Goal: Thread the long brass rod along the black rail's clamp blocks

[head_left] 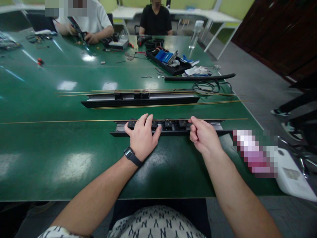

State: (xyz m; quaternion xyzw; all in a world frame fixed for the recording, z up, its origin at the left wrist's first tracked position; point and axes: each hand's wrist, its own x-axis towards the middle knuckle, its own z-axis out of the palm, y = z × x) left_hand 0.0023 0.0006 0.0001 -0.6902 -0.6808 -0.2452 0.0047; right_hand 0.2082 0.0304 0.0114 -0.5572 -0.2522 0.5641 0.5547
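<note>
A black channel rail [170, 133] with a silvery inside lies crosswise in front of me, several dark blocks [168, 124] sitting in it. Along its far edge runs a long, thin brass-coloured rod [61, 121], reaching well past both ends of the rail. My left hand [143, 135], with a dark watch on the wrist, rests over the rail's left half, fingers spread across the blocks. At the right half, my right hand [201, 134] pinches the rod between thumb and forefinger, its other fingers curled in.
Beyond lies a second black rail [138, 101] with several thin rods beside and over it. Farther back are a black strip [198, 78], coiled cable [205, 86], and a tool tray [170, 67]. A white object [294, 175] stands at right. Two people sit opposite.
</note>
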